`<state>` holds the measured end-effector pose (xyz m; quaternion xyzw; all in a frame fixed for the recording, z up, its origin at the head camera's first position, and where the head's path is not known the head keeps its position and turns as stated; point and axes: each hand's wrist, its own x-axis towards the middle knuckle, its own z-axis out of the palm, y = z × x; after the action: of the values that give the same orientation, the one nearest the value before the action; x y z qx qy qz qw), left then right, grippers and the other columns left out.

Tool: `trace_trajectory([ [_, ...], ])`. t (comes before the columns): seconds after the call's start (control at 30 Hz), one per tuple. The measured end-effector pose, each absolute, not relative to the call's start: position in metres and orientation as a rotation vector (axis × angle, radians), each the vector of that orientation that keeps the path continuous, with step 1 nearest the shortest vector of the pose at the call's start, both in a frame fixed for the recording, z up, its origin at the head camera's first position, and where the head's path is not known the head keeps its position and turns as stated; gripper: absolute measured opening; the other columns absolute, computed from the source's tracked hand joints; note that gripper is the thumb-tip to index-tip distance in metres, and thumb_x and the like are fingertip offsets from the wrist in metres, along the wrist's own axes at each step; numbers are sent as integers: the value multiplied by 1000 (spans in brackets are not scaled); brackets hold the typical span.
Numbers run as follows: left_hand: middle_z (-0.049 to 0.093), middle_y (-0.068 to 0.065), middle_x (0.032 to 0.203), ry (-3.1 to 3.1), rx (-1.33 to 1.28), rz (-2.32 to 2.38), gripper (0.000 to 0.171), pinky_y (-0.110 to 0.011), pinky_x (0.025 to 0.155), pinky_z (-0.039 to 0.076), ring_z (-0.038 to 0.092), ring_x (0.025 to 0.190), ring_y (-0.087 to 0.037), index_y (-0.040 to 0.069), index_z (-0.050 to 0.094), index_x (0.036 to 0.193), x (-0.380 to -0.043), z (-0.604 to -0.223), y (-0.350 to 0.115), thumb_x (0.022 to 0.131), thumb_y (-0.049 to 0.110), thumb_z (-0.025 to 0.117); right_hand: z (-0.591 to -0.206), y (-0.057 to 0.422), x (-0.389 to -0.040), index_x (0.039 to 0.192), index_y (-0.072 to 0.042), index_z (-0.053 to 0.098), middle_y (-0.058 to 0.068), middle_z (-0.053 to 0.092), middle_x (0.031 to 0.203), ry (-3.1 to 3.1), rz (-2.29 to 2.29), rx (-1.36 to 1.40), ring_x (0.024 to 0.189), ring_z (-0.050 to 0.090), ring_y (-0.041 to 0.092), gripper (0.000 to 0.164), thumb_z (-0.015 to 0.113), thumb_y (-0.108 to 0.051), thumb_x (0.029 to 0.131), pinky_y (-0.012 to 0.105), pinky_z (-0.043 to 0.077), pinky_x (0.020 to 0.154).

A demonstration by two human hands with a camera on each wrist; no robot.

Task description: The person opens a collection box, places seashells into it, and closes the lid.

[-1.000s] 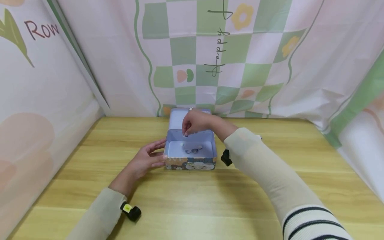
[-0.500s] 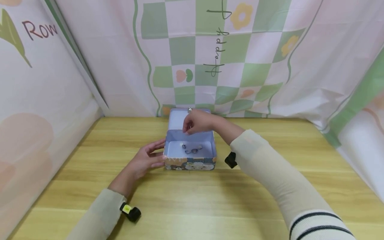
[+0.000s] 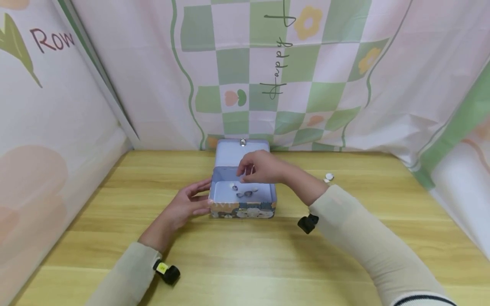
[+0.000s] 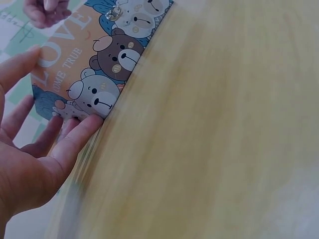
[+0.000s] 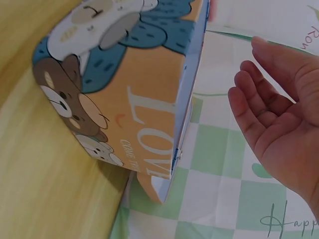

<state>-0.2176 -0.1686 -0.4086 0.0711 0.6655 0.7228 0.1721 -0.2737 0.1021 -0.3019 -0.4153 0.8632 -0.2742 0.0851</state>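
Note:
A cartoon-bear tin box (image 3: 229, 209) with a pale blue inside stands on the table, its lid (image 3: 227, 154) tipped back. Several small, rounded grey-and-white pieces (image 3: 248, 194) lie on its floor. My left hand (image 3: 185, 206) rests against the box's left side with spread fingers, the fingertips touching near a corner in the left wrist view. Over the box's opening hovers my right hand (image 3: 264, 166). In the right wrist view the right hand (image 5: 284, 104) has loosely bent fingers and an empty palm, apart from the box's printed wall (image 5: 149, 99).
Two small white pieces (image 3: 329, 176) lie on the wooden table (image 3: 237, 263) right of the box, beside the right forearm. A checked green-and-white curtain (image 3: 268, 85) hangs close behind the lid. Each wrist carries a black camera (image 3: 168, 272).
My right hand has drawn back right and toward me, its fingers loosening. A small piece earlier at its fingertips is gone from them, and another shows in the box. The left hand stays.

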Motion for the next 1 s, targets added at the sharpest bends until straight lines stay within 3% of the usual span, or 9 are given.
trace_trajectory([
  [0.57, 35, -14, 150, 1874, 212, 2060, 79, -39, 92, 55, 43, 130, -39, 11, 36, 151, -218, -410, -169, 82, -1, 74, -320, 126, -250, 96, -11, 72, -4, 66, 93, 2627, -1054, -1255, 82, 61, 11, 9, 74, -10, 87, 27, 57, 74],
  [0.73, 34, -15, 151, 1868, 227, 2063, 78, -39, 92, 55, 43, 131, -40, 11, 36, 151, -218, -410, -169, 83, -2, 73, -326, 132, -244, 97, -10, 72, 3, 68, 96, 2657, -1143, -1258, 83, 62, 12, 12, 75, -8, 85, 29, 58, 73],
  [1.0, 35, -15, 150, 1870, 229, 2065, 78, -39, 93, 55, 44, 130, -40, 10, 36, 151, -218, -410, -169, 83, -2, 73, -336, 143, -236, 99, -9, 72, 5, 66, 97, 2726, -1255, -1197, 82, 60, 13, 15, 75, -7, 85, 40, 57, 73],
])
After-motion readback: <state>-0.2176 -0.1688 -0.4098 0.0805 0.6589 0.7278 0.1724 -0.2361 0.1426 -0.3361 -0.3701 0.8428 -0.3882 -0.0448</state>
